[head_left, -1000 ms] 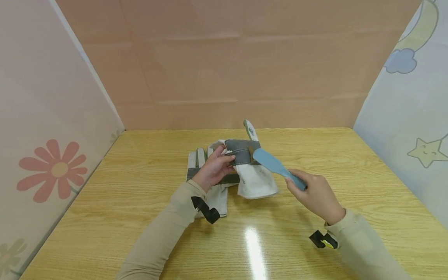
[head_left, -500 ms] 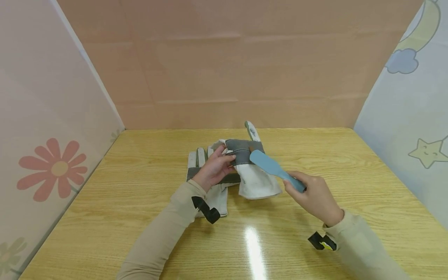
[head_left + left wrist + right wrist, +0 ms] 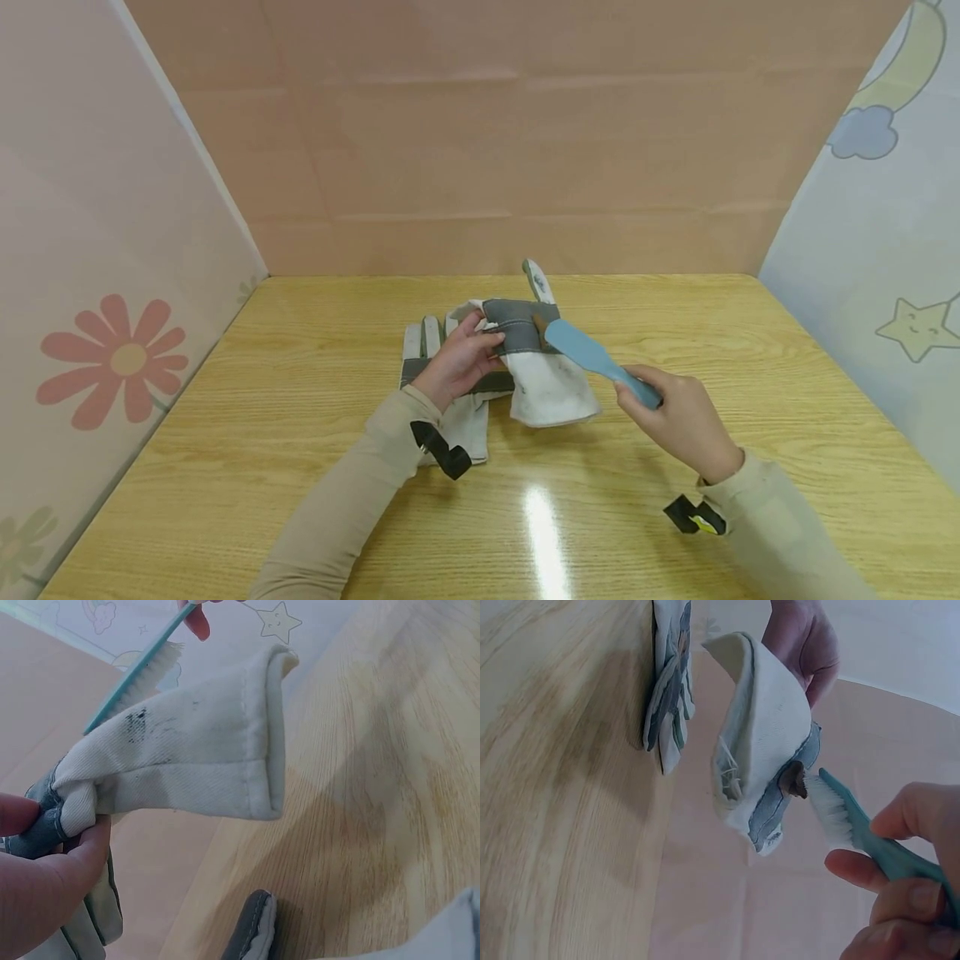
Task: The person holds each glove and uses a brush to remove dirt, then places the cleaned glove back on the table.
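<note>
My left hand [image 3: 461, 362] grips a white work glove [image 3: 551, 390] by its grey band, thumb on one side and fingers underneath. The glove is raised off the table, its cuff towards me and to the right. My right hand [image 3: 682, 425] holds the handle of a light blue brush [image 3: 588, 350] with white bristles [image 3: 829, 814]. The bristle tips are right at a brown lump [image 3: 791, 780] on the grey band, seen in the right wrist view. Dark smudges [image 3: 136, 725] mark the white cuff in the left wrist view. Beneath my left hand lies a second, matching glove [image 3: 469, 425].
Everything is over a wood-grain table [image 3: 300, 500]. A plain peach-coloured wall [image 3: 480, 150] stands behind it, with a flower-patterned panel [image 3: 127, 208] on the left and a star-and-moon panel [image 3: 862, 250] on the right.
The brush in my right hand shifts slightly left across the grey band, then back right to about where it began. The held glove sways a little with it; my left hand stays put.
</note>
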A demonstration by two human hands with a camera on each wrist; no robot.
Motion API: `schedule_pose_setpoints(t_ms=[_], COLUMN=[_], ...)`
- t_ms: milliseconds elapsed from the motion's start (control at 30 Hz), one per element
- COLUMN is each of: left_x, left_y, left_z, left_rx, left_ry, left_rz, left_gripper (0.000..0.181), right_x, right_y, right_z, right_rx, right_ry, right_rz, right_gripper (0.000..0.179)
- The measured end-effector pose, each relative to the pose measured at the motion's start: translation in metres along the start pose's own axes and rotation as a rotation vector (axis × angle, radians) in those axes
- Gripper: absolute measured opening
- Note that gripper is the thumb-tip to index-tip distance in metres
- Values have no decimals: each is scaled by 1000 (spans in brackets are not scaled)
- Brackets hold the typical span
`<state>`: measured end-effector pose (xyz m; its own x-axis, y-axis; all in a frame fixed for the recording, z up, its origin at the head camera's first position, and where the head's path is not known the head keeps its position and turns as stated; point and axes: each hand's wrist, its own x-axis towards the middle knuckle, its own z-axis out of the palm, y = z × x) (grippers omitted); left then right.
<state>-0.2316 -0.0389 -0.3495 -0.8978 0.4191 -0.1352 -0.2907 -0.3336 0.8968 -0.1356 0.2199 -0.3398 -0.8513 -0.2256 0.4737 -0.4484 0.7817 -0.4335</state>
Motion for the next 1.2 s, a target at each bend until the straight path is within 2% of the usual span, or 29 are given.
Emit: schedule_pose_setpoints(t_ms=[367,567,1200], left_x=[0,-1,0], left_y=[0,0,0], left_z=[1,2,1], left_rx=[6,0,3], left_ry=[-1,-20,-1], left_rz=[2,0,-8], left_gripper=[56,57,55], right_x=[2,5,2], right_y=[-6,-6,-2], right_z=[-5,-1,-7], right_rx=[101,69,29], right_ry=[-1,-25,-32], right_rz=[43,8,65], right_gripper=[20,19,23])
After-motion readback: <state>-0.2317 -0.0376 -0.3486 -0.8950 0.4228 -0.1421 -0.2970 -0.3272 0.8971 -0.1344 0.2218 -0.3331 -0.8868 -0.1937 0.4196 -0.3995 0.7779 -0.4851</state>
